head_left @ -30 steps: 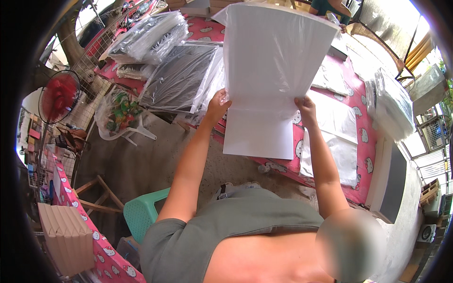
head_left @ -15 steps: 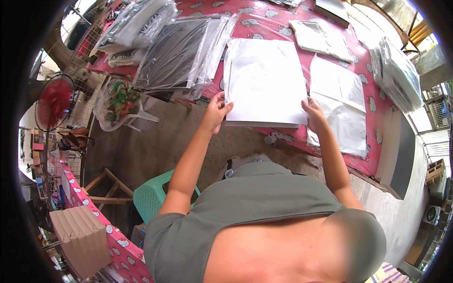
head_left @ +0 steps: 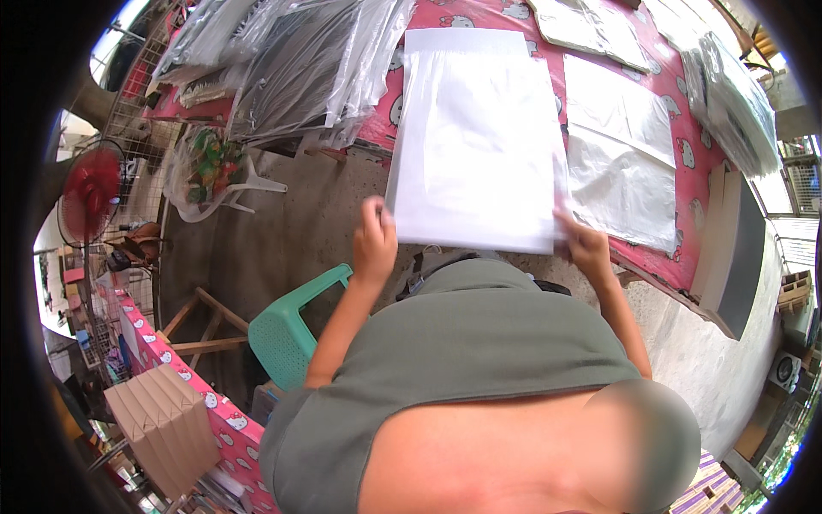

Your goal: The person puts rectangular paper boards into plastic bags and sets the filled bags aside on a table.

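Drawn toward the body since half a second ago: flat white rectangular sheet, with left hand and right hand at its near corners.

Sheet now lies mostly over the pink tablecloth printed with white cartoon heads; near end juts past the table edge. Far side: strip of a second plain white sheet shows beyond the upper one, edges out of line.

Left fingers narrow, curled beside the corner; cannot tell whether they pinch it. Right fingers blurred; cannot tell if they hold the edge or are off it.

Risks, as judged:
- Overhanging end may sag or crease, more so if one hand lets go before the other.
- Uneven pull between hands could skew the upper sheet further, leaving the layers misaligned; slick surfaces would help them slide.
- Sideways drift to the right could drag the flat milky-white plastic pieces lying just beside it.
- Leftward, the dark panels in wrinkled clear plastic lie close to the far end; loose wrapping might snag a corner.
- Hard thumb pressure could dent the sheet's near corners.
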The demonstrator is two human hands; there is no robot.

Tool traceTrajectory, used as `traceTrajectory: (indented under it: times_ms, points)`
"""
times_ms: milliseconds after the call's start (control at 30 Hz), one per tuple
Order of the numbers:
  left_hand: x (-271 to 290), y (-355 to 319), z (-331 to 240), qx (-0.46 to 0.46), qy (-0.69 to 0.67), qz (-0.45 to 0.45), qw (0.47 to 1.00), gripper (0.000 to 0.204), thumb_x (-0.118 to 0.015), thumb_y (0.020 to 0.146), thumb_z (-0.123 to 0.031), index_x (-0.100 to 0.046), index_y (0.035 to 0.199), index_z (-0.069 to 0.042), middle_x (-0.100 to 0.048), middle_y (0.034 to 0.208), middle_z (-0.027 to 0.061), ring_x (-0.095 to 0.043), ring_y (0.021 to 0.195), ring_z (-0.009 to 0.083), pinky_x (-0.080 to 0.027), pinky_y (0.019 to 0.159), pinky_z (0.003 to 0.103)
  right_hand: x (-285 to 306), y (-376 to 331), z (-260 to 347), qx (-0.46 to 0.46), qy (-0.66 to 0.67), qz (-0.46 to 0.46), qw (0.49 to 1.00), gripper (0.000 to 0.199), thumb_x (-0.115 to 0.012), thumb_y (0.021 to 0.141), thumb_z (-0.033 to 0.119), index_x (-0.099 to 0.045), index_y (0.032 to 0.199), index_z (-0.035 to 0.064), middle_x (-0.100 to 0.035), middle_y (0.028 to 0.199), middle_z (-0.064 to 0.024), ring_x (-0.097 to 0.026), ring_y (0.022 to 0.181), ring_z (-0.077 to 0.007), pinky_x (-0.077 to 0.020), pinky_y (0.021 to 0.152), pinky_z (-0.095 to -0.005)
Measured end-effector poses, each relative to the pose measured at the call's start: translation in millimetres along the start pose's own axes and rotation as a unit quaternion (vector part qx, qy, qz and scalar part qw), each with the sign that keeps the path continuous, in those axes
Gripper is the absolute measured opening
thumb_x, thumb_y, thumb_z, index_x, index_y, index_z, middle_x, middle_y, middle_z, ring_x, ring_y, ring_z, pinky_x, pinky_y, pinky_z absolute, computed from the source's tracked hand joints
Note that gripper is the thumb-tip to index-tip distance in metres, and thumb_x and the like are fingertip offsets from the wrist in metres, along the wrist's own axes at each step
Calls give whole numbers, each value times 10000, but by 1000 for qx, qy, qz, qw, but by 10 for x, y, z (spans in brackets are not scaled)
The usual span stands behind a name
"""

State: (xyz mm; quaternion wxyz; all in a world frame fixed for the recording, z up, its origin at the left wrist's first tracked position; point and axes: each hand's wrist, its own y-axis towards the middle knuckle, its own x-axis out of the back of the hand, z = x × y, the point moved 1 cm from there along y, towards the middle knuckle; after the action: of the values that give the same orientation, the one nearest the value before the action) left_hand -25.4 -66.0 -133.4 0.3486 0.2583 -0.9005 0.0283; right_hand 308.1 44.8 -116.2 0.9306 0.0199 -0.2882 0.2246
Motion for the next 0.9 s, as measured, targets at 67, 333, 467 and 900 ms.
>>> traceTrajectory:
  times_ms: [67, 333, 467, 900]
  points:
    - [11, -429, 83, 44, -53, -13, 998, 251, -409, 837, -71, -455, 1083, -56, -592, 775, 175, -594, 633, 286, -443, 535, 365, -30, -282, -20, -68, 46, 77, 994, 406, -486, 713, -89, -593, 1063, 87, -635, 776, -100, -537, 622, -87, -439, 614, -221]
    - [28, -216, -430, 83, -405, -76, 907, 233, -445, 798, 38, -569, 987, -18, -488, 1189, 112, -430, 596, -2, -332, 500, 139, -108, -290, 216, 45, 49, 73, 995, 424, -635, 677, -13, -577, 1086, 87, -598, 714, -102, -528, 601, -116, -428, 598, -214]
    - [46, 226, -817, -66, -302, -32, 951, 107, -521, 791, 25, -599, 843, -28, -312, 1337, 165, -510, 800, 38, -406, 641, 179, -226, -114, 107, 21, 57, -24, 998, 446, -666, 635, -29, -592, 1063, 76, -585, 656, -75, -507, 557, -81, -418, 546, -204]
    - [671, 2052, 69, 182, -392, -491, 756, 647, -588, 757, -80, -174, 1220, 101, -353, 1214, 246, -450, 1065, 302, -401, 907, 360, -1538, 1458, 1397, 313, -65, 44, 946, 299, -530, 804, 204, -558, 1086, 108, -558, 700, -116, -561, 609, -267, -451, 576, -355]
